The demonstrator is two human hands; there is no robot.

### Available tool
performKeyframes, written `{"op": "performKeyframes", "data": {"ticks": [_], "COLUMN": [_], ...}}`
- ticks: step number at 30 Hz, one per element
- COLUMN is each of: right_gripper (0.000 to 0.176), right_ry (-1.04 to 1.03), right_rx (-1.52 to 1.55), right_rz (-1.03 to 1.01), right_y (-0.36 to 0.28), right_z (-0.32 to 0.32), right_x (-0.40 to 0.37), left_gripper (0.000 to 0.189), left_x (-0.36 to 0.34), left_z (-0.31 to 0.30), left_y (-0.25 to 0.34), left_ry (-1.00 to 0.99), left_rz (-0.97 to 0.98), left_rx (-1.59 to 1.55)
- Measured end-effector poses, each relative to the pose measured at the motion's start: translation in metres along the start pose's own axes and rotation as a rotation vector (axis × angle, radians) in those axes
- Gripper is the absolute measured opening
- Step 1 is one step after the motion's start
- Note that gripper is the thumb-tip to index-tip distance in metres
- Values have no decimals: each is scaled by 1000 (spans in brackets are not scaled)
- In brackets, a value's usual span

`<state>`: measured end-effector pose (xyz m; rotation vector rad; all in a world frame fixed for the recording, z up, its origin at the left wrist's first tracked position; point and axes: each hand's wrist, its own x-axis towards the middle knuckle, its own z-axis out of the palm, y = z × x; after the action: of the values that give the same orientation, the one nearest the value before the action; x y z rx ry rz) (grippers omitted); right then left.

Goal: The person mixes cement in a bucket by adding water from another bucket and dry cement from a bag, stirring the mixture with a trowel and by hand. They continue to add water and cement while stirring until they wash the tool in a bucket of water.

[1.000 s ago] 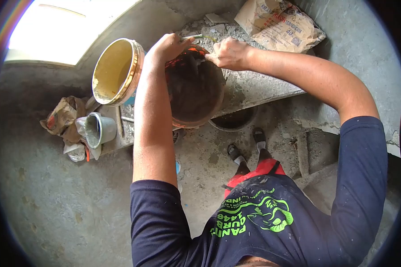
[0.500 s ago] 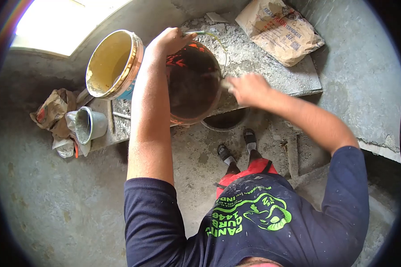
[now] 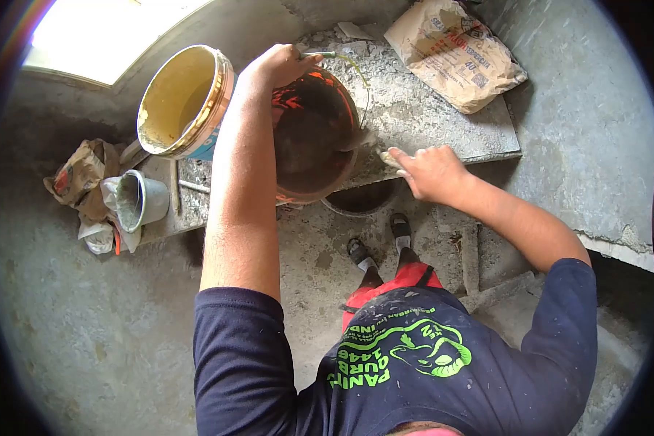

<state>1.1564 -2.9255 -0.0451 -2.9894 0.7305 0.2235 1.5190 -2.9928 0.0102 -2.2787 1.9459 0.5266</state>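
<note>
A large bucket point(image 3: 316, 138), dark inside with orange-red patches on its wall, is tipped so that its mouth faces me. My left hand point(image 3: 280, 65) is closed on the green grip of its wire handle point(image 3: 365, 87), at the top of the rim. To the right of the bucket, my right hand point(image 3: 436, 173) is closed around the pale handle of a trowel point(image 3: 391, 160). The trowel's blade end is smeared by motion and overlaps the bucket's right rim. What lies deep in the bucket is too dark to make out.
A second bucket point(image 3: 221, 94), yellowish inside, stands left of my left forearm. Farther left are a small grey pail point(image 3: 152, 200) and crumpled bags point(image 3: 83, 171). A paper sack point(image 3: 454, 54) lies on the dusty ledge point(image 3: 479, 134). Another dark round container point(image 3: 363, 200) sits below the ledge.
My right hand has moved right and down, away from the bucket's rim, with the trowel in it. My left hand stays on the bucket's handle. The view has shifted slightly.
</note>
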Motion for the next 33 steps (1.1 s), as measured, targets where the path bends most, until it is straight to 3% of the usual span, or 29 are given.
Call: {"op": "performKeyframes", "data": {"ticks": [3, 4, 7, 10, 11, 13, 15, 19, 21, 22, 25, 27, 29, 31, 32, 33], "right_gripper": [40, 51, 55, 61, 36, 41, 36, 33, 41, 41, 50, 41, 53, 56, 56, 58], "right_ry": [43, 123, 230, 214, 244, 36, -132, -35, -381, -376, -622, -562, -498, -457, -270, -257], "right_rx": [-4, -52, -156, -163, -127, -25, 184, 495, 1411, 1411, 1748, 1630, 1416, 1128, 1069, 899], "right_rz": [-12, 17, -8, -9, -10, 77, 148, 154, 234, 231, 524, 393, 337, 272, 166, 170], "right_y": [5, 18, 40, 16, 2, -25, -50, -75, -72, -70, -67, -52, -24, 13, 29, 41], "right_z": [-12, -5, -37, -3, -7, 0, 7, 34, 29, 28, 30, 37, 43, 41, 38, 7], "right_x": [22, 38, 69, 65, 49, 34, 24, 27, 41, 42, 45, 45, 51, 69, 72, 73], "left_gripper": [75, 75, 75, 75, 75, 74, 74, 75, 74, 77, 77, 77, 77, 77, 77, 76], "left_x": [-2, -1, 0, -1, -2, -2, -1, -4, 5, 10, 4, 1, -2, -3, -3, -4], "left_z": [6, 8, 12, 11, 8, 8, 10, 14, 23, 23, 17, 13, 11, 13, 11, 10], "left_y": [0, -2, -8, -6, -3, 0, 12, 42, 49, 48, 50, 46, 37, 25, 22, 19], "left_ry": [155, 158, 251, 242, 195, 149, 153, 56, 107, 59, 34, 35, 42, 186, 187, 188], "left_rz": [88, 95, 101, 57, 42, 21, 63, 163, 191, 164, 146, 146, 146, 178, 180, 155], "left_rx": [53, 62, 55, 23, 27, 25, 57, -14, 101, 143, 148, 152, 157, 149, 150, 137]}}
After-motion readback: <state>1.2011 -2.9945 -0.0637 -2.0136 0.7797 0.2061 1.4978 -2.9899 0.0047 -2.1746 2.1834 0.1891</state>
